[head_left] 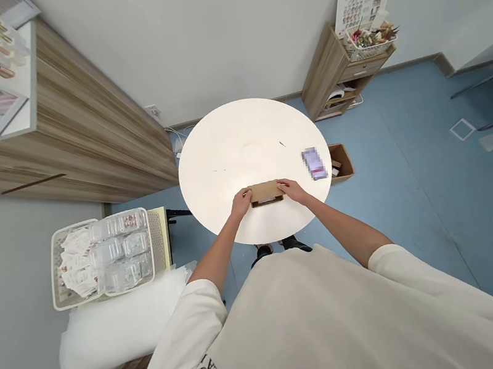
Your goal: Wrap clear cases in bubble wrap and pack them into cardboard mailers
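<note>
One round white worktop (pixel 250 146) fills the middle, smooth and pale. Left of it sits one off-white plastic basket (pixel 68 265) holding several clear blister trays (pixel 121 251); right of it, on the floor, stands one open cardboard carton (pixel 342 161). At its near edge, one small kraft-cardboard box (pixel 266 192) is clasped at both ends between the left hand (pixel 242 202) and right hand (pixel 289 190), fingers curved over it. One flat purple item (pixel 314 163), too blurred to identify, lies on the worktop's right side.
</note>
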Demonstrator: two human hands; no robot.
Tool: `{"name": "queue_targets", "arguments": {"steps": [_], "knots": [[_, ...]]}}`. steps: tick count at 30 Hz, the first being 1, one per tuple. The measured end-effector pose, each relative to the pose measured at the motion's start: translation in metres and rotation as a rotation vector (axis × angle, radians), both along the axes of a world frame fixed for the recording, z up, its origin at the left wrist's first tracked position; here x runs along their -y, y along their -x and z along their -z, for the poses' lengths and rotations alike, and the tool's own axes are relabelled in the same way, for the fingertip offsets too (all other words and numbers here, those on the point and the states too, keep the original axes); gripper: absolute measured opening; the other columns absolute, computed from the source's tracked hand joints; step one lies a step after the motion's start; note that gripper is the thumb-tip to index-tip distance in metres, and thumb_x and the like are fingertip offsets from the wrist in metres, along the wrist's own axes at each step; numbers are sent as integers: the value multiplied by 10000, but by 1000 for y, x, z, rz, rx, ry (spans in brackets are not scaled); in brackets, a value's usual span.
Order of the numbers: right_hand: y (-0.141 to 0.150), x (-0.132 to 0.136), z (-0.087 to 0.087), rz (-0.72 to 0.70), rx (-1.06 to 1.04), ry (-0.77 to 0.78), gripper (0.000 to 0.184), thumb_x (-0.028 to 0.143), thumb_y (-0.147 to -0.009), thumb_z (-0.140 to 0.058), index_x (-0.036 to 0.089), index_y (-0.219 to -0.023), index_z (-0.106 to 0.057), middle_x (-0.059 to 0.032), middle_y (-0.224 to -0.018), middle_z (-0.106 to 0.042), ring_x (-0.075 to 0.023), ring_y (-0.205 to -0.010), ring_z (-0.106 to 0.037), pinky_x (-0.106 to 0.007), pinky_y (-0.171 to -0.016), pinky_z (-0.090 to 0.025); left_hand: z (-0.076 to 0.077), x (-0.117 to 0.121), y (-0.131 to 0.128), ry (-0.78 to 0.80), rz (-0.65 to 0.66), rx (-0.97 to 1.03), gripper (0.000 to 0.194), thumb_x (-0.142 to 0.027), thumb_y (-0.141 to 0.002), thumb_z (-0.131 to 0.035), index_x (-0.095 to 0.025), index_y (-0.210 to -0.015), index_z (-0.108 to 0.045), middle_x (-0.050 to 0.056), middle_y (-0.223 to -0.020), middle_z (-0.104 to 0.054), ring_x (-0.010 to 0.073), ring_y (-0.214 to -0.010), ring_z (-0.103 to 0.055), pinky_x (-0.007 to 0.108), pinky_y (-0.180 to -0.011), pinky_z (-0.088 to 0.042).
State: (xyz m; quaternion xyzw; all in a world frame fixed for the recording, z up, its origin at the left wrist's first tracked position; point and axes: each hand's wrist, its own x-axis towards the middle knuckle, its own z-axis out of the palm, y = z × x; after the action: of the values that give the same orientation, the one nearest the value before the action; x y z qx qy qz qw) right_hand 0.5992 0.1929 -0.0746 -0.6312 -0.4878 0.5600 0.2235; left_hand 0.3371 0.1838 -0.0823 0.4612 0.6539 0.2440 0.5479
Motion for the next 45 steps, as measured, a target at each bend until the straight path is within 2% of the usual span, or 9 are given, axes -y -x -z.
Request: {"name": "queue_targets", "arguments": {"steps": [6, 10, 16, 20, 26, 30, 34, 41, 45], "knots": [[2, 29, 17, -234, 335, -171, 453, 238, -901, -560, 194, -1347, -622, -134, -1514, -475, -272, -1384, -457, -433, -1152, -398, 19, 33, -2, -200, 279, -359, 359, -202, -907, -530, -218, -1246, -646, 115, -1393, -583, 283, -1315, -536, 434, -1117, -431], [2, 55, 28, -380, 535, -213, 509, 224, -937, -495, 206, -1443, -552, -136, -1607, -355, -319, -1423, -393, -477, -1148, -370, 28, 59, -3, -263, 447, -515, 498, -171, -900, -510, -234, -1392, -557, 141, -1521, -470, 340, -1399, -446, 507, -1124, -402], [8, 75, 31, -491, 641, -199, 659, 223, -938, -459, 226, -1588, -352, -145, -1589, -396, -336, -1397, -402, -485, -1111, -365, 28, 77, -8, -258, 553, -588, 685, -144, -872, -489, -185, -1546, -378, 198, -1590, -389, 363, -1504, -299, 557, -1200, -239], [9, 74, 28, -496, 637, -191, 681, 249, -926, -487, 231, -1590, -339, -137, -1519, -489, -332, -1398, -397, -488, -1142, -304, 22, 77, -11, -237, 574, -603, 710, -159, -860, -506, -181, -1553, -353, 207, -1578, -391, 369, -1509, -279, 568, -1204, -182], [6, 67, 15, -454, 626, -241, 694, 333, -897, -583, 235, -1553, -379, -144, -1462, -520, -330, -1363, -418, -489, -1145, -263, 3, 70, -12, -306, 505, -593, 768, -203, -854, -561, -233, -1576, -300, 171, -1435, -494, 330, -1417, -388, 504, -1169, -246], [5, 55, 2, -400, 645, -315, 693, 348, -881, -628, 247, -1527, -399, -148, -1384, -545, -323, -1293, -470, -488, -1134, -261, -11, 57, -12, -329, 442, -621, 769, -224, -879, -568, -218, -1588, -268, 181, -1367, -520, 354, -1362, -426, 511, -1139, -271], [4, 40, -6, -383, 646, -352, 587, 303, -899, -606, 253, -1466, -465, -131, -1285, -591, -309, -1221, -514, -480, -1114, -281, -21, 43, -12, -315, 403, -674, 682, -238, -921, -539, -200, -1560, -305, 191, -1332, -542, 376, -1323, -448, 507, -1093, -313], [5, 21, -7, -342, 612, -294, 470, 229, -913, -564, 250, -1382, -532, -94, -1200, -654, -276, -1136, -570, -472, -1086, -316, -20, 22, -8, -293, 412, -693, 452, -248, -941, -529, -249, -1392, -505, 148, -1242, -614, 347, -1233, -526, 498, -1073, -342], [5, 9, -7, -310, 588, -272, 455, 221, -911, -561, 240, -1366, -555, -94, -1225, -644, -277, -1139, -573, -463, -1054, -371, -15, 8, -4, -284, 399, -653, 445, -254, -945, -521, -244, -1390, -526, 154, -1286, -587, 346, -1216, -536, 478, -1031, -392]]}}
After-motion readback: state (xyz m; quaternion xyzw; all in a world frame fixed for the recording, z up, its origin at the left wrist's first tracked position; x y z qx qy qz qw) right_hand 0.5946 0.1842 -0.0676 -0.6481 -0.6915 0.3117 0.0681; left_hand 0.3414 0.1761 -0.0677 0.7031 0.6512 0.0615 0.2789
